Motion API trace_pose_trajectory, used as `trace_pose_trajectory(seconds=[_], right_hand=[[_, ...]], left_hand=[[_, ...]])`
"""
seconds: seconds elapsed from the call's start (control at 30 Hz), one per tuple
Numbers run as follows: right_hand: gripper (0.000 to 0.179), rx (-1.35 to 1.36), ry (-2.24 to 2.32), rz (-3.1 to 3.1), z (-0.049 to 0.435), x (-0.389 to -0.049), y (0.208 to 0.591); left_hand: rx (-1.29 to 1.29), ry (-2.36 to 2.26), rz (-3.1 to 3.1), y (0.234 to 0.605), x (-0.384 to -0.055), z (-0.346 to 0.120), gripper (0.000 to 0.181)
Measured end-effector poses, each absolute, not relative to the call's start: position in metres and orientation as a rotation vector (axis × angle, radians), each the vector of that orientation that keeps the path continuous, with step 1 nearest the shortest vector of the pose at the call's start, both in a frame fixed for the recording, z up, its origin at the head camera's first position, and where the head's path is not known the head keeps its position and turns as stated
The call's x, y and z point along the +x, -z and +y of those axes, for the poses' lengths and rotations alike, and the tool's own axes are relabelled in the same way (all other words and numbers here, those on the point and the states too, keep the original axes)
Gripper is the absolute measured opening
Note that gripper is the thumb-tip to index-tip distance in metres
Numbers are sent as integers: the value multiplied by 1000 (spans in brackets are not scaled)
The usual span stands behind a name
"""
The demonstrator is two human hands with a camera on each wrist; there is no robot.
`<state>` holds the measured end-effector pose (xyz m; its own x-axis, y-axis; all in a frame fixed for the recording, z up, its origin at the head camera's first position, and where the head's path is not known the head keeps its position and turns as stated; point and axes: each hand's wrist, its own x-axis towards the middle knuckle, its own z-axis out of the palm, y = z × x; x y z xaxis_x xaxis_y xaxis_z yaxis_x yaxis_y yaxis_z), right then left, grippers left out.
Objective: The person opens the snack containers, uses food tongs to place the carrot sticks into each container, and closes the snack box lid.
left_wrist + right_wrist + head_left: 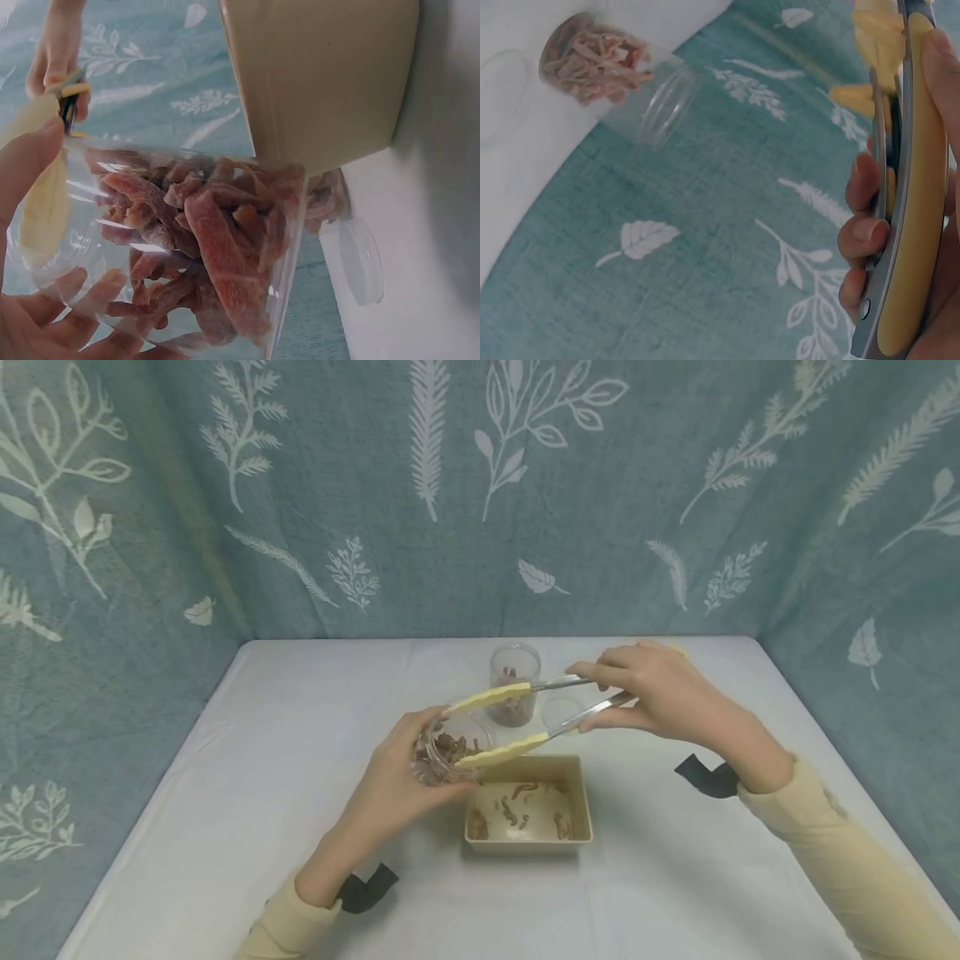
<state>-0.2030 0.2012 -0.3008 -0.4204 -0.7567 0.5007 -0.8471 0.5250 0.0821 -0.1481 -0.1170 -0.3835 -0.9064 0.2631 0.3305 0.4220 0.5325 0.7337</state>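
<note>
My left hand [393,781] grips a clear plastic jar [289,247], tilted over the left side of a cream bin. Reddish-brown dried meat strips [225,247] are bunched inside it. With my right hand [663,693] I hold metal tongs [495,695] with yellow scalloped tips and yellow handle grips. The tongs' arms stand spread, and their tips overlap the mouth of the tilted jar in the head view. Below, the cream bin [528,842] has several small strips [510,812] scattered on its floor.
A second clear jar [514,714], partly filled with similar strips, stands upright behind the bin. Beside it on the white tablecloth [300,735] lies a clear round lid [561,717]. A blue-green leaf-patterned curtain [450,568] encloses the back and sides.
</note>
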Motion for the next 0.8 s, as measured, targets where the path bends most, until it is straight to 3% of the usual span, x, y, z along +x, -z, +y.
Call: trace_pose_trajectory(seconds=[0.43,0.8], right_hand=[[60,955,-496,-2432,240,-182,333],[64,677,-518,-2591,272,-169,372]], left_hand=[[-415,1793,-2368,387,-167,-141,74],[-421,1917,-2286,391,-174,-149,71]])
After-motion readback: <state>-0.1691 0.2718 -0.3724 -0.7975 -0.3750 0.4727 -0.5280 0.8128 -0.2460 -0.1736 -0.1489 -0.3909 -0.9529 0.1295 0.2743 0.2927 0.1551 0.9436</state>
